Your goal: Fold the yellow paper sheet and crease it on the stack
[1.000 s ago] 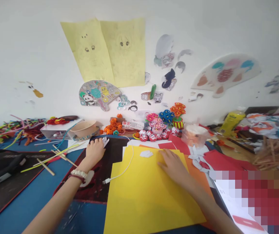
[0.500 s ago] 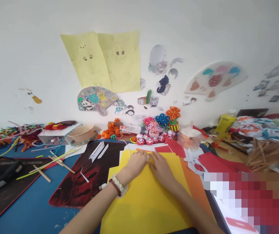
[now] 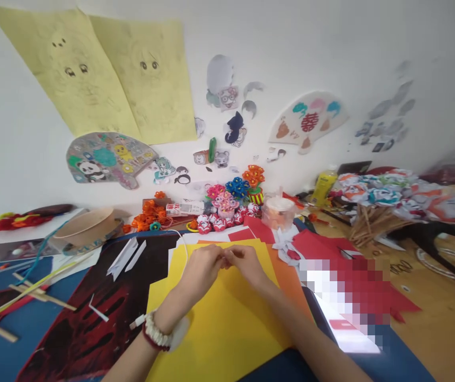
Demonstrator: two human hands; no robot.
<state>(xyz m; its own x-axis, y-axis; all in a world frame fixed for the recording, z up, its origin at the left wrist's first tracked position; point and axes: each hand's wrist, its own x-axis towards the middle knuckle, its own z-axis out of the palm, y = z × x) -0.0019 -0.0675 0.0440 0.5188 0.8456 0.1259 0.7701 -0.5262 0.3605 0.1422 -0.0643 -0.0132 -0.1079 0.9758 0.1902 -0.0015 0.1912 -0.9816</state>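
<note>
The left hand (image 3: pixel 201 269) and right hand (image 3: pixel 247 265) meet at their fingertips above the far half of the yellow sheets (image 3: pixel 223 329), which lie beneath both with their long axis running near to far. The fingers of each grip bunch together; whether they pinch anything small between them, I cannot tell. Two folded white strips (image 3: pixel 122 258) lie well apart to the left on the dark mat (image 3: pixel 80 323), side by side, their long axes slanting from near left to far right; the left hand is the nearer one.
</note>
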